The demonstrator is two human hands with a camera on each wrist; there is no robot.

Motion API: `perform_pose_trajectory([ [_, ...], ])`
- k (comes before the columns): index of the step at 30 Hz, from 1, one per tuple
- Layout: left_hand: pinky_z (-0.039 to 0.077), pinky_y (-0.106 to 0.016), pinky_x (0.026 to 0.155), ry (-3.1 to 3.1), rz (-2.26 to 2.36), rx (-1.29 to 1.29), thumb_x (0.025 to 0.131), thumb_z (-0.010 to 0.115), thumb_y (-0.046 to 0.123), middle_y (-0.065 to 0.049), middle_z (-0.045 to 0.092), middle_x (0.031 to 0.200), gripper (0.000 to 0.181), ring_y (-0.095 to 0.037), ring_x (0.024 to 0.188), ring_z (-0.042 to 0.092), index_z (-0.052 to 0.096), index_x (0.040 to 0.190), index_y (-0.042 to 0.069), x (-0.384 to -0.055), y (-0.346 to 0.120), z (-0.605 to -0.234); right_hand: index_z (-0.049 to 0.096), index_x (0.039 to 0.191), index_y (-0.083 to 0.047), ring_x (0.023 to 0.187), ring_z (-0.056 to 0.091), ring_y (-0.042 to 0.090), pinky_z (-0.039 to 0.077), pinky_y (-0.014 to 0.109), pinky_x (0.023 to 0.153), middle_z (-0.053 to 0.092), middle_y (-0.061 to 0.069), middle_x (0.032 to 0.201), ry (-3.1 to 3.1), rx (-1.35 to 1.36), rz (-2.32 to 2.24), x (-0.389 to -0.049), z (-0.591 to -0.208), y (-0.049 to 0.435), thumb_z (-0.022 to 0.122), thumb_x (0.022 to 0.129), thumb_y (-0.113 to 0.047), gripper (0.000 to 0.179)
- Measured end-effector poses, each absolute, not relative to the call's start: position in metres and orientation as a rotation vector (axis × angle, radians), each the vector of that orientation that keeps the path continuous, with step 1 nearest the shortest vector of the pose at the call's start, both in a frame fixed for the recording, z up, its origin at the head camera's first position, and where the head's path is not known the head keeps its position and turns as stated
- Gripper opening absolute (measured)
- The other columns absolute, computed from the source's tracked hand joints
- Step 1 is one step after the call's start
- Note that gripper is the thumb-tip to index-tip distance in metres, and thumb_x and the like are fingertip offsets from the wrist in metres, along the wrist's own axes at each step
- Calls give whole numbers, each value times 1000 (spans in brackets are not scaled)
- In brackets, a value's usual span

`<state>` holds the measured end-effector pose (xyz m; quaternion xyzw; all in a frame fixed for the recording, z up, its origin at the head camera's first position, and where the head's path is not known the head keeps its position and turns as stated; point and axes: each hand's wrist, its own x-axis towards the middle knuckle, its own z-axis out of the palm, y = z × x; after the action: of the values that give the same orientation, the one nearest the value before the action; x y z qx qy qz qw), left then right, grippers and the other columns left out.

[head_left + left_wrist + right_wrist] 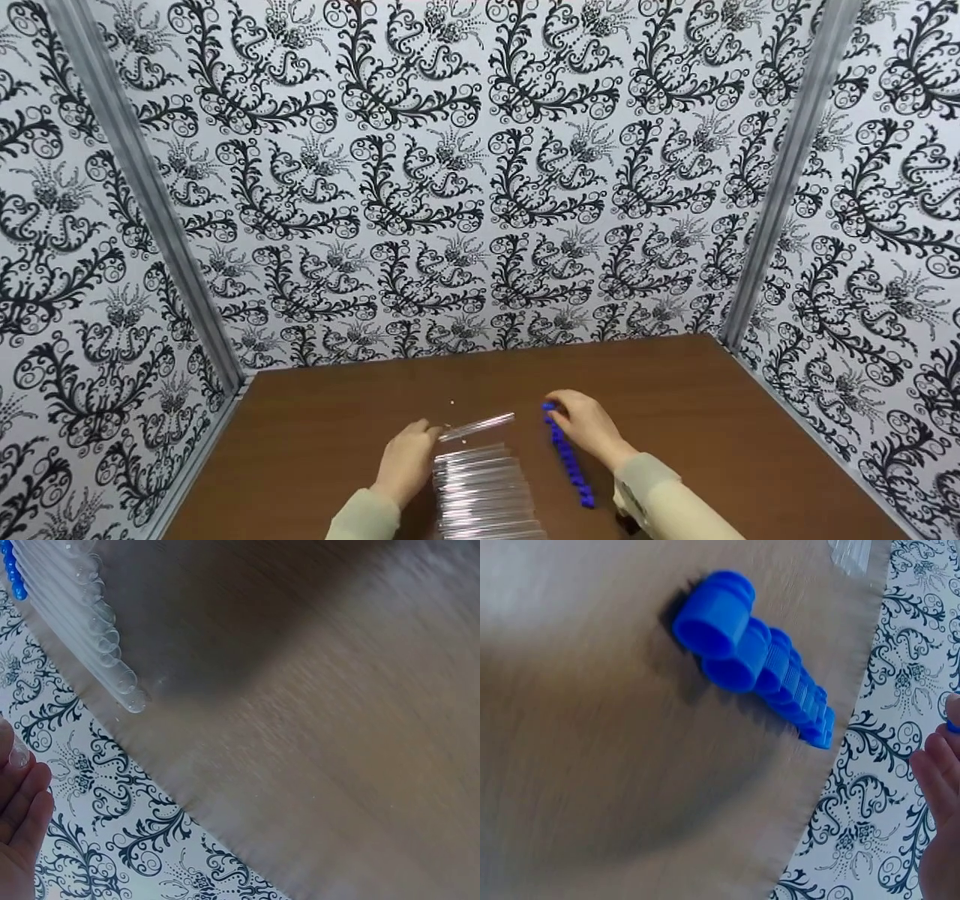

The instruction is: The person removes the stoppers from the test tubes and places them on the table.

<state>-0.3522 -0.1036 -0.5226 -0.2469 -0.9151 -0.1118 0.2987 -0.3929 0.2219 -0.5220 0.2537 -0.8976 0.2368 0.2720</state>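
My left hand [405, 459] grips one end of a clear test tube [478, 427], which points right above the table. In the left wrist view the tube's rounded end [19, 757] shows between the fingertips. Just below lies a row of clear test tubes [484, 487], side by side, their rounded ends towards the left hand. My right hand [589, 427] pinches a blue cap [952, 726] between thumb and fingers, at the far end of a line of blue caps [571, 465]. These caps lie on their sides, with open ends visible in the right wrist view.
The brown table [337, 405] bears a few tiny white specks near the held tube. Patterned white-and-black walls [480, 225] with grey metal corner posts [780, 172] enclose it at the back and sides.
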Motion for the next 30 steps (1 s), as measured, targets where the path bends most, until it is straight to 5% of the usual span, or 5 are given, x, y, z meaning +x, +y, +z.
perform_pose_trajectory([
  [19, 52, -41, 70, -2502, -309, -602, 64, 70, -7, -7, 59, 82, 33, -27, 79, 62, 71, 95, 5, -362, -112, -543, 73, 105, 0, 86, 66, 22, 53, 39, 73, 71, 12, 99, -2536, 385, 1033, -424, -538, 234, 69, 84, -2, 21],
  [30, 54, -41, 74, -2482, -302, -598, 74, 70, -1, -13, 66, 90, 12, -30, 85, 65, 68, 84, 4, -370, -114, -551, 73, 103, 2, 93, 67, 30, 52, 45, 81, 72, 12, 98, -2607, 318, 1015, -440, -543, 228, 68, 83, -3, 21],
])
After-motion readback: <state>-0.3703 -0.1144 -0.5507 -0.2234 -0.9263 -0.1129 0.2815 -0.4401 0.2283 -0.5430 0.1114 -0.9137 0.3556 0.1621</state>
